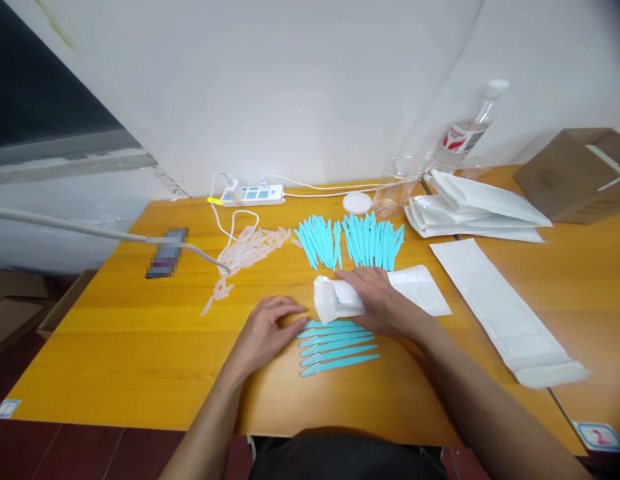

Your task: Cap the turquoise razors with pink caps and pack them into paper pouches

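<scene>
My right hand (377, 297) is closed over a white padded envelope (420, 288), which lies crosswise on the table. The envelope's mouth faces left, and a bit of turquoise shows by it. My left hand (267, 333) is open, thumb and fingers apart, at the left ends of a row of slim turquoise sticks shaped like eyebrow razors (340, 348). Its thumb is at the row's upper end; whether it touches a stick I cannot tell. Several sticks lie side by side there. Behind the envelope, two fanned groups of the same turquoise sticks (373, 243) are spread out.
Pale pink translucent pieces (255, 247) lie scattered at left, near a white cable and power strip (260, 195). A pixelated item (166, 253) is farther left. At right are a flat white envelope (505, 313), stacked envelopes (480, 207), a clear jar (393, 190), bottle (465, 137) and cardboard box (565, 177).
</scene>
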### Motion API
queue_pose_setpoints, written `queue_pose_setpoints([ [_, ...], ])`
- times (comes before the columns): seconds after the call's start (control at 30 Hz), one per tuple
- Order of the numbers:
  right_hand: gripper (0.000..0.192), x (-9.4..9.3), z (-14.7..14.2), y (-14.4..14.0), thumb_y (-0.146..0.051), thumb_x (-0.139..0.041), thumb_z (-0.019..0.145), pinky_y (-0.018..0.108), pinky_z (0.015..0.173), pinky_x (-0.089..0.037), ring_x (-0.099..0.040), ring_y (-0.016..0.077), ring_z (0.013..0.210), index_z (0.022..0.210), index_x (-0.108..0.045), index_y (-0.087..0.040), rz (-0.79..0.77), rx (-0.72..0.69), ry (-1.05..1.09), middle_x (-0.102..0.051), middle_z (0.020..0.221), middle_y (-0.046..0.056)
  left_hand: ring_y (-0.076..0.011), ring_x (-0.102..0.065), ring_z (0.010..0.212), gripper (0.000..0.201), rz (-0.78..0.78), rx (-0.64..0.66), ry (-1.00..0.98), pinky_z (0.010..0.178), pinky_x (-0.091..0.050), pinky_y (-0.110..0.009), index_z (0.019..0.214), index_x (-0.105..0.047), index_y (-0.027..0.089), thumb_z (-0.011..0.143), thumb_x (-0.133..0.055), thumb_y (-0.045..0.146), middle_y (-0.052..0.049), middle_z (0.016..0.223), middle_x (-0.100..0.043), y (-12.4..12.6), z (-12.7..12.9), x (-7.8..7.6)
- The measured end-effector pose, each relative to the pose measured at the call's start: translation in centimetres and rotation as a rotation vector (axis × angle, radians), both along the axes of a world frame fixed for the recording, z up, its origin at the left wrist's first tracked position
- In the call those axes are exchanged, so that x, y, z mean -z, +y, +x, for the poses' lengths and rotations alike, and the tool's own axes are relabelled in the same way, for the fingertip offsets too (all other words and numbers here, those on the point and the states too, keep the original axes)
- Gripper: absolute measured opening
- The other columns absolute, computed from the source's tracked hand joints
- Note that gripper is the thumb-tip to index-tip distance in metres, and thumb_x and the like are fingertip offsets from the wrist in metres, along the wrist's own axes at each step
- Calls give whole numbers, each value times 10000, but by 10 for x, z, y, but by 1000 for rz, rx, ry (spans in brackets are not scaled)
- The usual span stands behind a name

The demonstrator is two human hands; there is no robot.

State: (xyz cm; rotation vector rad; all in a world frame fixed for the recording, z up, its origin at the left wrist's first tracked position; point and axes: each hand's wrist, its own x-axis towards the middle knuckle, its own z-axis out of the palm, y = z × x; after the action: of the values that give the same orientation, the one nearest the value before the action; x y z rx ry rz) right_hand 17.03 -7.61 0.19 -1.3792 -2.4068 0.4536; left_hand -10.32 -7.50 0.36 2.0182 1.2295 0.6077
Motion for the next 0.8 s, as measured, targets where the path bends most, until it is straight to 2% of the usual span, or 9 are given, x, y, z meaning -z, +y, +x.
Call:
queue_pose_setpoints([
  [0.1, 737, 2, 0, 0, -209, -700, 739, 439, 951, -345, -533, 336, 1108, 1428, -436, -204, 14, 5, -1, -614, 1178, 135, -215, -626, 979, 107, -12, 82, 102, 906, -467, -354, 954, -767, 249, 898, -691, 300, -51, 1006, -695, -4, -13, 2],
  [0.23, 716, 2, 2, 1, -233, -698, 764, 435, 944, -346, -536, 328, 1093, 1430, -438, -200, 11, 20, -13, -617, 1163, 131, -186, -625, 909, 135, -91, 103, 44, 867, -473, -322, 893, -700, 207, 950, -607, 286, -41, 937, -691, -7, -16, 4],
  [0.37, 731, 1, 5, 2, -187, -677, 752, 439, 951, -340, -534, 325, 1095, 1440, -429, -189, 10, 34, -21, -612, 1172, 130, -167, -611, 804, 197, -190, -77, -75, 746, -487, -275, 920, -674, 183, 939, -620, 372, -38, 871, -676, -9, -61, -3],
  [0.43, 753, 2, 6, 2, -168, -672, 742, 435, 956, -339, -530, 323, 1109, 1450, -417, -195, 14, 26, -11, -608, 1185, 128, -159, -597, 778, 208, -148, -198, -124, 731, -482, -264, 895, -674, 179, 899, -671, 387, -27, 841, -663, -7, -89, -10],
  [0.5, 758, 3, 5, 2, -167, -671, 738, 433, 948, -342, -531, 321, 1104, 1451, -415, -199, 14, 18, -8, -608, 1176, 123, -153, -585, 753, 203, -102, -234, -137, 721, -478, -262, 873, -681, 180, 875, -699, 383, -18, 812, -656, -2, -100, -18],
  [0.57, 753, 3, 3, 1, -173, -675, 729, 436, 938, -346, -533, 322, 1086, 1439, -428, -198, 11, 14, -12, -610, 1157, 121, -155, -592, 753, 187, -62, -206, -115, 727, -477, -266, 864, -692, 184, 872, -703, 370, -19, 808, -672, 5, -85, -22],
  [0.63, 753, 2, 1, 0, -171, -676, 723, 434, 936, -349, -532, 322, 1086, 1435, -431, -199, 4, 2, -8, -610, 1159, 123, -160, -619, 778, 156, -18, -156, -90, 753, -479, -271, 866, -706, 192, 881, -701, 347, -24, 833, -705, 12, -47, -21],
  [0.73, 762, -2, -3, -1, -170, -681, 721, 436, 958, -346, -527, 324, 1117, 1438, -424, -198, -7, -20, 6, -606, 1192, 127, -159, -653, 802, 92, 19, -33, -164, 787, -496, -274, 913, -730, 208, 903, -683, 286, -20, 871, -736, 14, 14, -12],
  [0.8, 762, -5, -3, -2, -168, -685, 715, 441, 967, -345, -530, 325, 1123, 1431, -427, -186, -13, -24, 3, -608, 1201, 131, -173, -666, 879, 127, 34, -4, -183, 843, -501, -292, 1009, -742, 228, 910, -681, 278, -31, 956, -745, 8, 32, -5],
])
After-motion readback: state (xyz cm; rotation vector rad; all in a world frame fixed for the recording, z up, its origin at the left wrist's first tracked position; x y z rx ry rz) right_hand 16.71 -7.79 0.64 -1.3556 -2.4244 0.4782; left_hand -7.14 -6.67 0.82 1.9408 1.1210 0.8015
